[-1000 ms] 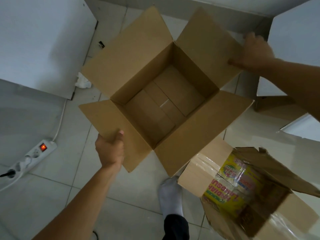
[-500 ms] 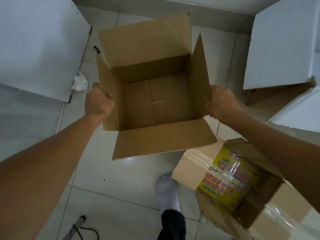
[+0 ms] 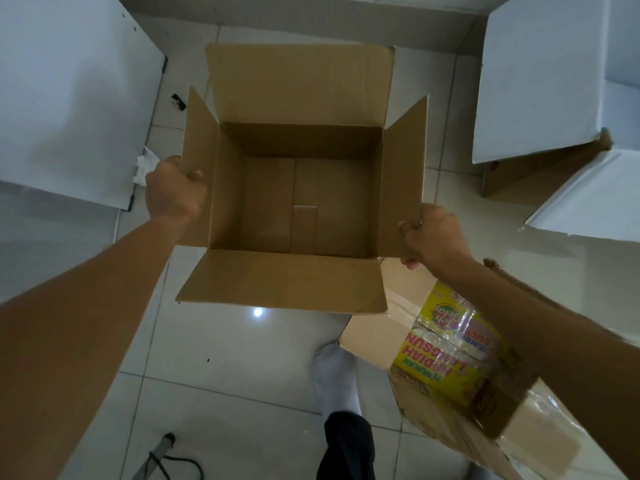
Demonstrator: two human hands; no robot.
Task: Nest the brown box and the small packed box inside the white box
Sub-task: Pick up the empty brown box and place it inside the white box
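Observation:
An empty brown cardboard box (image 3: 301, 202) hangs open above the tiled floor, its four flaps spread. My left hand (image 3: 173, 190) grips its left side flap, and my right hand (image 3: 431, 237) grips the right side flap. The small packed box (image 3: 446, 358), with yellow printed packets under clear tape, sits on the floor at the lower right, partly under my right forearm. The white box (image 3: 540, 81) stands at the upper right with white flaps open and a brown inside showing.
A white panel (image 3: 69, 91) lies at the upper left with a crumpled tissue (image 3: 143, 166) by its edge. My socked foot (image 3: 336, 375) stands on the tiles beside the packed box. A cable (image 3: 166, 459) lies at the bottom.
The brown box turned from a skewed angle to square with me. My hands shifted from the far and near flaps to the left and right side flaps.

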